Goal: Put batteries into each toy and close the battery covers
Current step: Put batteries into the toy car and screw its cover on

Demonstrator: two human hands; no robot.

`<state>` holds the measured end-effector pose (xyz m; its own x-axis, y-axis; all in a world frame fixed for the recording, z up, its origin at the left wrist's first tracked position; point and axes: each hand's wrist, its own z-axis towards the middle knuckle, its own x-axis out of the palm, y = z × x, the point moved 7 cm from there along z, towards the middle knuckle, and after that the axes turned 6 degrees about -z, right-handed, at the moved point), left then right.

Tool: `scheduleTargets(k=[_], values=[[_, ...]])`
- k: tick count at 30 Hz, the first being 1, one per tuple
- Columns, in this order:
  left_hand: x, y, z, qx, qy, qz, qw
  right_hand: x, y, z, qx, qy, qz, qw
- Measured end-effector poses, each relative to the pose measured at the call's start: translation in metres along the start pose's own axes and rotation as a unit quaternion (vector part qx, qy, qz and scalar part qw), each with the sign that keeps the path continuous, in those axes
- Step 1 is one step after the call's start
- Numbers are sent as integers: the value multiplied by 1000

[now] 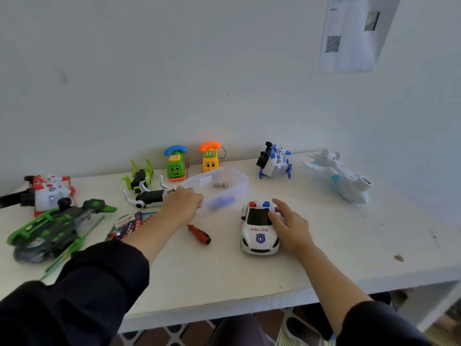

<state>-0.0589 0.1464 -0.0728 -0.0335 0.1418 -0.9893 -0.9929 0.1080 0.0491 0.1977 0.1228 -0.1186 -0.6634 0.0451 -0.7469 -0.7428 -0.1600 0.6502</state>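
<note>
The police car (259, 228), upright beside the box (219, 188), is touched by the flat right hand (290, 226), with no batteries fitted yet.

Both arms are in dark, near-black long sleeves, pushed up so the forearms are bare. The left sleeve (82, 290) is loose and baggy, bunched up in folds near the elbow. The right sleeve (379, 325) ends in a rounded cuff. Left hand (183, 204) and right hand (290, 224) are bare, no gloves.

White police car (259, 231), red-blue lights; red-black screwdriver (199, 234).
</note>
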Motion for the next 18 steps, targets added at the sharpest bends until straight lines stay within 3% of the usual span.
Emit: scheduleTargets(k=[4, 7, 9, 11, 14, 15, 16, 18], values=[[-4, 2, -7, 11, -9, -10, 1000, -4, 17, 6, 56, -8, 7, 998], [-19, -36, -30, 181, -69, -8, 981, 2, 37, 0, 83, 0, -72, 994], [-4, -60, -47, 238, 18, 76, 968, 11, 43, -6, 106, 24, -101, 989], [13, -62, -56, 184, 114, 140, 966, 16, 39, -4, 142, 35, -57, 988], [18, -58, -54, 134, 129, 146, 972, 12, 29, 3, 158, -2, 111, 981], [16, -56, -53, 127, 117, 129, 976, 14, 23, 3, 170, -7, 236, 957], [11, -55, -51, 120, 96, 99, 983, 18, 19, 1, 179, 3, 386, 905], [-6, -53, -46, 98, 20, -10, 995, 26, 21, -6, 165, 66, 624, 761]])
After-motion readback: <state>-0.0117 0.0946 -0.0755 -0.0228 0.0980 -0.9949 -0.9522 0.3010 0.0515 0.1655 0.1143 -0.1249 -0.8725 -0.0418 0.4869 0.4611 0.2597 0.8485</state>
